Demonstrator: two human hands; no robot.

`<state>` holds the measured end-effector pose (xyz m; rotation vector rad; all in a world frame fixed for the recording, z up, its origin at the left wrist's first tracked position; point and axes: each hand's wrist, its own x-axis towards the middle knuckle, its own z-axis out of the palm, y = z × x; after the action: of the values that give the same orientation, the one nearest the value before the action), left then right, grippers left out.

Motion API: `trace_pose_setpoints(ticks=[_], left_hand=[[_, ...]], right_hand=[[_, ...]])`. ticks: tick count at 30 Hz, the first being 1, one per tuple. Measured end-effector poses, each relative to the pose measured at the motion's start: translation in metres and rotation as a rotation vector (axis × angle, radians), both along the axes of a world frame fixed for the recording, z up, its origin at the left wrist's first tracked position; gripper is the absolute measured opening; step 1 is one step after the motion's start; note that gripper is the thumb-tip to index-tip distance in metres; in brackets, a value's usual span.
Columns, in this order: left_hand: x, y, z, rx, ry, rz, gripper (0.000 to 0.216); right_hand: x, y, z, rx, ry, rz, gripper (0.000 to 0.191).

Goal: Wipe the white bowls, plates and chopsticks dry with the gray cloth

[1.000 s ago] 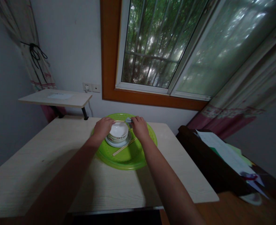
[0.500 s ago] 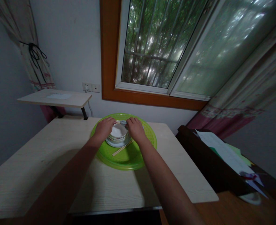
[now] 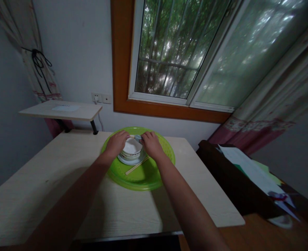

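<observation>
A round green basin [image 3: 140, 177] sits on the pale wooden table [image 3: 65, 188]. Inside it a stack of white bowls [image 3: 132, 148] rests on a white plate [image 3: 125, 160]. My left hand [image 3: 115, 143] is closed on one end of a chopstick [image 3: 132, 136] held across the far rim of the top bowl. My right hand [image 3: 150, 144] pinches a small grey-blue cloth [image 3: 137, 137] against that chopstick. Another chopstick [image 3: 136, 165] lies loose in the basin, just in front of the plate.
A small raised side table [image 3: 61, 109] stands at the back left near a wall socket [image 3: 101, 98]. A barred window is behind the basin. A dark cabinet with papers [image 3: 248, 170] stands to the right of the table. Curtains hang at both sides.
My right hand has slid left along the chopstick with the cloth, closer to my left hand. The left hand and bowls stay put.
</observation>
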<state>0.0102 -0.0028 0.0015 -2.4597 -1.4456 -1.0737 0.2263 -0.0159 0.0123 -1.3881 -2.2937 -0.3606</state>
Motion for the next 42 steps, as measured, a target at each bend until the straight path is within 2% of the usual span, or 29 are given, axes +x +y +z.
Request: trace_pose_setpoints(ticks=[3,6,10,15,19,23,30,33,36,42], left_hand=[[0.002,-0.001,0.000,-0.015,0.018,-0.058,0.020],[0.002,-0.001,0.001,-0.020,-0.001,-0.061,0.020],[0.000,-0.001,0.001,0.012,-0.063,0.044,0.020],[-0.005,0.002,-0.001,0.025,-0.137,0.196,0.020],[-0.007,0.002,0.000,-0.007,-0.142,0.214,0.021],[-0.006,0.001,0.002,-0.047,-0.078,0.205,0.020],[0.002,0.002,-0.002,-0.069,0.030,0.017,0.017],[0.003,0.000,-0.001,-0.063,0.000,0.009,0.018],[0.001,-0.001,0.002,-0.028,-0.071,0.093,0.019],[-0.006,0.004,-0.002,0.008,-0.135,0.251,0.021]], right_hand=[[-0.006,-0.003,0.000,0.010,0.020,0.063,0.023],[-0.008,-0.004,0.000,-0.006,0.037,0.059,0.023],[-0.004,0.001,0.000,-0.042,0.074,0.006,0.022],[0.010,0.009,-0.003,-0.071,0.129,-0.129,0.023],[0.018,0.012,-0.006,-0.079,0.137,-0.181,0.020],[0.019,0.013,-0.008,-0.093,0.148,-0.125,0.020],[0.001,0.006,-0.005,-0.116,0.157,0.112,0.023],[-0.004,0.003,-0.002,-0.098,0.169,0.142,0.024],[-0.004,0.003,0.000,-0.082,0.154,0.051,0.025],[0.007,0.005,-0.001,-0.062,0.128,-0.258,0.025]])
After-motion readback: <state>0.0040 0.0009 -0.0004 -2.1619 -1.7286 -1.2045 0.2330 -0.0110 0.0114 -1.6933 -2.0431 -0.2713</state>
